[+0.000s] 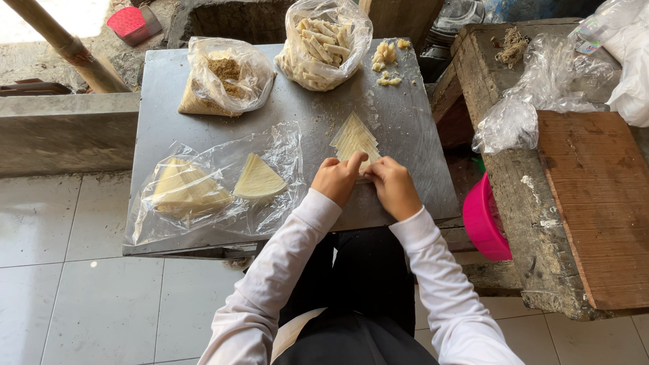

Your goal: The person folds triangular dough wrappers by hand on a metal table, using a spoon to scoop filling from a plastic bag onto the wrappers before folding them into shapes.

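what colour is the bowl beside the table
Bright pink bowl, seen in the head view.

A grey metal table (203, 94) stands on pale floor tiles; on it lie a bag of brown crumbs (225, 84), a bag of rolled sticks (323, 44), loose filling lumps (387, 64), a clear plastic sheet (216, 182) with triangular wrappers (258, 180) — and a wrapper stack (353, 138) at the near edge.
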